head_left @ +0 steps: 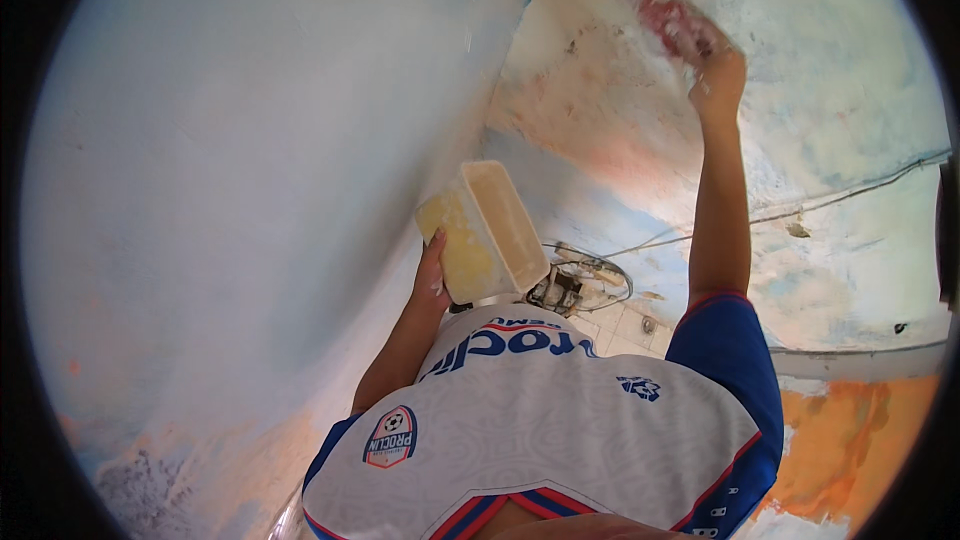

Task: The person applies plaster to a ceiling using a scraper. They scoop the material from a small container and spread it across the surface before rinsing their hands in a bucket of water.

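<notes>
1. Left hand closed round the edge of a yellowish tub, tilted, just beside the wall; contents might spill.
2. Right hand presses a blurred reddish pad high on the wall; grip unclear, could slip.
3. Cable lower on the wall could snag.

One container and a shirt badge were the only such things.
A pale yellow rectangular tub stood open at centre; a shield-shaped red, white and blue badge sat on the shirt below.
</notes>
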`<state>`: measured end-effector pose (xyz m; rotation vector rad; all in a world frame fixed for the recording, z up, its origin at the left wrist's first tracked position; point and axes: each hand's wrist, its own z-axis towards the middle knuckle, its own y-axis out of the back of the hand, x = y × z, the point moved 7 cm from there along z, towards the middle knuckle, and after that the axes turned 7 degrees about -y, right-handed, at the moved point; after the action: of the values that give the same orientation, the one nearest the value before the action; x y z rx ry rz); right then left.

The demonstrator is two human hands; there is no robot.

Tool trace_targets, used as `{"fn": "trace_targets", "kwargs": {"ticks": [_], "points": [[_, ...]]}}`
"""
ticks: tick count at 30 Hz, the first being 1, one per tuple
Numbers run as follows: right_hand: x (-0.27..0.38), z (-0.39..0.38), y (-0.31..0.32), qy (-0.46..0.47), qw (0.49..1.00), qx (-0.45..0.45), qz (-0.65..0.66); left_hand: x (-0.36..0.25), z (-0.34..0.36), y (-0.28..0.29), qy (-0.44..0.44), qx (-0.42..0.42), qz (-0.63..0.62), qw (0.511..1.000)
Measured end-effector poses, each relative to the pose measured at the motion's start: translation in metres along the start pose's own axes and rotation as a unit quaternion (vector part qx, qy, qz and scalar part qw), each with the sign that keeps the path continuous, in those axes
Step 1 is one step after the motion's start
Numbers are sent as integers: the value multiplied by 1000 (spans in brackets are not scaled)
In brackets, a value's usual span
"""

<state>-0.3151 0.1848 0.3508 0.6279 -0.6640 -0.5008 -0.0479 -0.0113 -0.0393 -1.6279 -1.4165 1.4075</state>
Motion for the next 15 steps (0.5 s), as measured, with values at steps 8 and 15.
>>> {"fn": "trace_targets", "kwargs": {"ticks": [8, 15], "points": [[-102, -35, -134, -26, 928, 114, -353, 7, 10, -1, 2, 11, 3, 1000], [19, -20, 16, -63, 991, -121, 5, 8, 5, -5, -21, -41, 16, 999]]}}
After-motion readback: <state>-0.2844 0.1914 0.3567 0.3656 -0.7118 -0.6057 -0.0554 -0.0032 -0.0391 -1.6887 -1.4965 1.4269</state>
